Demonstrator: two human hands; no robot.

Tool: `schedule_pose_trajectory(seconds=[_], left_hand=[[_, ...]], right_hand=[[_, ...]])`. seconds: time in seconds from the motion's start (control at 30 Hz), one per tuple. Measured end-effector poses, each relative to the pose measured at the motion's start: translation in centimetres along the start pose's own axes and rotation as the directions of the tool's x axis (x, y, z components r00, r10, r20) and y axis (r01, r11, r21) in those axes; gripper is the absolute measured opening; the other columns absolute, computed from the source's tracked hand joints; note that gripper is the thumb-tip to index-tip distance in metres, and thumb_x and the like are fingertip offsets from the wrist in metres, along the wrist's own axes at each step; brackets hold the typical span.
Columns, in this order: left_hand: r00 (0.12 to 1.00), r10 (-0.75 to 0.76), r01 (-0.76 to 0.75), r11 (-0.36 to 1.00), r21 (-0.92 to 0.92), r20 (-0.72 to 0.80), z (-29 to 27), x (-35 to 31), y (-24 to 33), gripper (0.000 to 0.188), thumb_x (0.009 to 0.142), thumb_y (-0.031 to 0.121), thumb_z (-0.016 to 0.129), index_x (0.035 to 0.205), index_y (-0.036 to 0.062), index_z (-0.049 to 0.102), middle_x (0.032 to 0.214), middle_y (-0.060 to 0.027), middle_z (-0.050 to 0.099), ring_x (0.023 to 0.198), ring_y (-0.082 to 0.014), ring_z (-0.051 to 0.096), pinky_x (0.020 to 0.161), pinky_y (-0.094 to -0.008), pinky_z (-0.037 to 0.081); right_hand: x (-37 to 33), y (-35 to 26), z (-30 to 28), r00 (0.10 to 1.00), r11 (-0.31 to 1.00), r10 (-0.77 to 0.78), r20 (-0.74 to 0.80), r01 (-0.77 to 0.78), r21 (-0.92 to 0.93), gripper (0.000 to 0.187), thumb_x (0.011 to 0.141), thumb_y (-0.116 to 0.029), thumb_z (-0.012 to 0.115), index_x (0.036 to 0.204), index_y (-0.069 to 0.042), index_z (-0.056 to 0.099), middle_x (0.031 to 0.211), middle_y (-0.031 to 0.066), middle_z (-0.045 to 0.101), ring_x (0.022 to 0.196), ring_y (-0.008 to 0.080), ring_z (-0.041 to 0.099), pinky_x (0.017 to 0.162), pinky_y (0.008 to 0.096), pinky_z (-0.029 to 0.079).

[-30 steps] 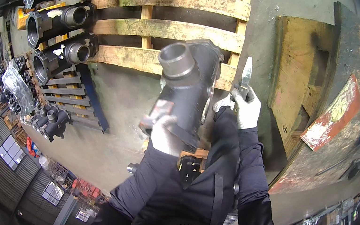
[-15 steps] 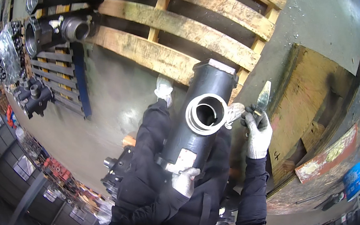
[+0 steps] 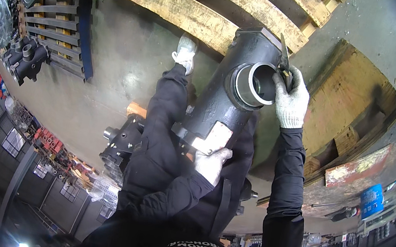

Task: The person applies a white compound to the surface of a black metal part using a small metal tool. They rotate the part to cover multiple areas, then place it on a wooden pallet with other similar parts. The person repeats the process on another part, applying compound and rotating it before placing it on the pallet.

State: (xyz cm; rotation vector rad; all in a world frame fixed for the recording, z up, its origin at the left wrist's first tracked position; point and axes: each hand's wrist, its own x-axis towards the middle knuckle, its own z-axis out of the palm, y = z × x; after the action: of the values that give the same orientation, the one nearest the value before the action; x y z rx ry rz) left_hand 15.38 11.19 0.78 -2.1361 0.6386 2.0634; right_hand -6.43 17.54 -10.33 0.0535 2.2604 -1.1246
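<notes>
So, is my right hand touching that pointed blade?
Touching. The head view shows the gloved right hand gripping the blade's lower end, with the rest of the pointed blade sticking out beyond it.

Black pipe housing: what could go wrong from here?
The pointed blade in the right grip shows close to the metal collar, so a slip might scratch it. The left grip has the black pipe housing only at its lower end; it could tip or roll if that hold loosens.
</notes>
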Motion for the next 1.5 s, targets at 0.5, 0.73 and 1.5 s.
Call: schedule_pose_trajectory(seconds=[0.5,0.73,1.5], left_hand=[[0.998,0.058,-0.062,0.915,0.398,0.022,4.0,-1.0,3.9,0.026,0.080,-0.004,0.072,0.105,0.0016,0.071,0.089,-0.0034,0.070,0.073,-0.0101,0.064,0.062,-0.0249,0.049],[0.982,0.191,-0.183,0.935,0.304,0.004,5.5,-1.5,3.7,0.021,0.078,-0.006,0.070,0.098,-0.0006,0.071,0.082,-0.0069,0.071,0.063,-0.0180,0.068,0.048,-0.0271,0.050],[0.971,0.213,-0.136,0.862,0.488,-0.106,5.4,-1.3,3.2,0.009,0.074,-0.001,0.067,0.082,0.0005,0.069,0.081,-0.0081,0.067,0.076,-0.0195,0.065,0.071,-0.0323,0.052]], right_hand=[[0.3,4.2,-2.0,0.941,0.970,0.118,-0.318,-0.040,0.240,0.034,0.095,-0.023,0.070,0.122,-0.003,0.065,0.100,0.0152,0.074,0.092,0.0174,0.069,0.086,0.0319,0.053],[-13.7,5.4,-5.0,0.995,0.944,0.004,0.097,-0.036,0.328,0.040,0.102,-0.013,0.056,0.140,0.000,0.057,0.116,0.0207,0.068,0.102,0.0290,0.067,0.092,0.0368,0.051],[-14.2,8.0,-4.5,0.960,0.989,-0.148,0.236,0.149,0.014,0.041,0.088,-0.018,0.073,0.129,-0.021,0.070,0.084,0.0084,0.063,0.076,0.0294,0.064,0.068,0.0393,0.051]])
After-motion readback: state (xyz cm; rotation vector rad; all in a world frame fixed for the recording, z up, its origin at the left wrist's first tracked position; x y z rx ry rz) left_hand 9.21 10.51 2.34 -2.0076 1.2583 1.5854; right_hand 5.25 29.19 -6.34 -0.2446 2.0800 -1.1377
